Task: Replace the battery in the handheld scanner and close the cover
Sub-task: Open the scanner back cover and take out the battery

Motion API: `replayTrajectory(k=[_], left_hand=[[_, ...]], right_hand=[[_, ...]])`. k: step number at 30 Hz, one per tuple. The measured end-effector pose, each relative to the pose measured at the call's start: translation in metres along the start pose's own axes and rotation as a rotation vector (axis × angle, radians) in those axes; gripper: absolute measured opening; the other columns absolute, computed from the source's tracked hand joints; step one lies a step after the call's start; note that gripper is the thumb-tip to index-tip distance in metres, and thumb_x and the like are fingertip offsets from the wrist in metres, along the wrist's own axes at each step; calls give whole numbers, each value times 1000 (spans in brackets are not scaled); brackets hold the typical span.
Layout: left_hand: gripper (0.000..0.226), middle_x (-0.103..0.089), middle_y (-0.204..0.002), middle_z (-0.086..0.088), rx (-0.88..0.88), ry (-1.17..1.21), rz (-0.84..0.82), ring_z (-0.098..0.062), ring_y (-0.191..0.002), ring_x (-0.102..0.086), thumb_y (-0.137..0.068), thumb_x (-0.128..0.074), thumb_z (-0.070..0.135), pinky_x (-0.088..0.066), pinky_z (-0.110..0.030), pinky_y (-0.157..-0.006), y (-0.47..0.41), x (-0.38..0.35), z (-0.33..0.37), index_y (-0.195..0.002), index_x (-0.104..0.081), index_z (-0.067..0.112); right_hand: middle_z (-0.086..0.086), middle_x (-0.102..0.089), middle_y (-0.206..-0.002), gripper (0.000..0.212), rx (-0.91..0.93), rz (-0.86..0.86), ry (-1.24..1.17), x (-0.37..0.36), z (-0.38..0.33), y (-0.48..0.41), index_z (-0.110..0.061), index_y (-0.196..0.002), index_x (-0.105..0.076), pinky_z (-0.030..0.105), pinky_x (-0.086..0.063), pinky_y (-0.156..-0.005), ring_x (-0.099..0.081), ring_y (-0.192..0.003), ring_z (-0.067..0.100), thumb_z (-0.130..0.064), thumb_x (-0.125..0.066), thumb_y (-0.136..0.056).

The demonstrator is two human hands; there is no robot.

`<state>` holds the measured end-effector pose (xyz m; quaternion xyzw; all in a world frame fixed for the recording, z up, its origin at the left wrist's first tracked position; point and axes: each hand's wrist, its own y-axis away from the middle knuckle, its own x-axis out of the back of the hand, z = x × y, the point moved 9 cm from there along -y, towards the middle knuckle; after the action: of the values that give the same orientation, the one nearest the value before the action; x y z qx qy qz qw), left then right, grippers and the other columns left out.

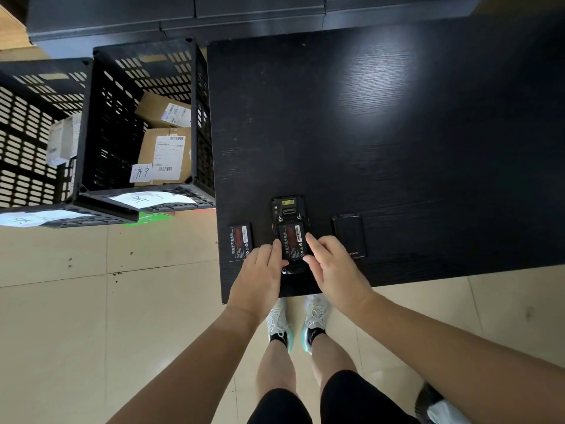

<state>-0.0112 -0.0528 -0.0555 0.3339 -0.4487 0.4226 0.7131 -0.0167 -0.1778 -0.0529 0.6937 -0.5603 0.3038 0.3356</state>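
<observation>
The black handheld scanner lies face down near the front edge of the black table, its back open. A black battery with a red label sits in the scanner's bay. My left hand touches the battery's lower left edge with its fingertips. My right hand rests fingertips on its lower right edge. A second battery of the same kind lies on the table to the scanner's left. The black cover lies flat to the right.
Two black slatted crates stand on the floor left of the table; the nearer one holds cardboard parcels. Dark cabinets run along the back. The table's front edge is close to my legs.
</observation>
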Motion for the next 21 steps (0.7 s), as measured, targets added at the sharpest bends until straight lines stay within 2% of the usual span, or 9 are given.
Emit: replayTrajectory(k=[3,5,6,8,10,12,14,17,21], left_hand=[[43,-63,-92,-19,48,108,37,-35,-83,-62,-82,-70,-7,-56,-44,-77,2,-3,-2,-122,-57,-13],[40,-62,-96,-19,136,216,68,-33,-89,-61,-85,-65,-9,-54,-41,-83,3,-4,-4,-124,-56,-11],[38,-61,-100,-16,220,287,84,-30,-93,-60,-87,-61,-8,-51,-34,-86,4,-5,-7,-125,-56,-7],[33,-60,-105,-6,446,456,161,-11,-96,-56,-93,-56,-3,-40,-12,-87,11,-4,-15,-126,-59,1],[29,-57,-107,4,649,634,215,3,-92,-53,-95,-54,7,-39,-4,-82,18,-7,-18,-123,-61,11],[25,-60,-108,7,822,809,210,2,-91,-59,-94,-57,19,-49,-16,-83,25,-15,-20,-119,-62,21],[21,-66,-103,8,949,935,220,-2,-86,-65,-90,-63,23,-56,-28,-80,27,-20,-21,-111,-64,26],[19,-71,-91,10,1028,1000,245,2,-78,-67,-85,-69,18,-57,-25,-76,27,-20,-27,-104,-67,24],[21,-74,-88,8,1054,1067,235,-3,-79,-70,-82,-72,17,-58,-28,-77,28,-19,-29,-100,-68,24]], right_hand=[[4,-45,-111,41,-284,104,-297,-6,4,6,-7,-138,-51,16,-43,-93,-51,-94,12,-11,-56,-97],[0,-43,-112,40,-465,139,-424,-15,6,10,-10,-137,-53,1,-35,-87,-50,-89,1,-11,-54,-97],[-1,-45,-113,38,-540,151,-477,-17,8,12,-12,-135,-55,-1,-34,-86,-51,-88,-2,-12,-55,-97],[-3,-49,-116,36,-642,153,-559,-20,11,14,-17,-133,-58,6,-40,-86,-52,-90,-9,-17,-57,-96],[-4,-55,-120,36,-695,139,-618,-22,14,15,-20,-131,-60,17,-45,-88,-57,-93,-5,-23,-59,-95],[-2,-64,-117,34,-727,145,-693,-22,15,15,-21,-127,-63,29,-51,-91,-62,-96,2,-23,-61,-93],[-5,-72,-104,26,-739,165,-746,-20,17,15,-25,-116,-69,32,-54,-88,-67,-93,7,-19,-63,-91],[-11,-74,-85,28,-724,179,-793,-16,18,15,-38,-95,-70,24,-53,-77,-69,-81,2,-11,-65,-89],[-10,-76,-84,29,-719,189,-870,-13,16,16,-34,-97,-72,22,-54,-77,-71,-82,2,-7,-66,-88]])
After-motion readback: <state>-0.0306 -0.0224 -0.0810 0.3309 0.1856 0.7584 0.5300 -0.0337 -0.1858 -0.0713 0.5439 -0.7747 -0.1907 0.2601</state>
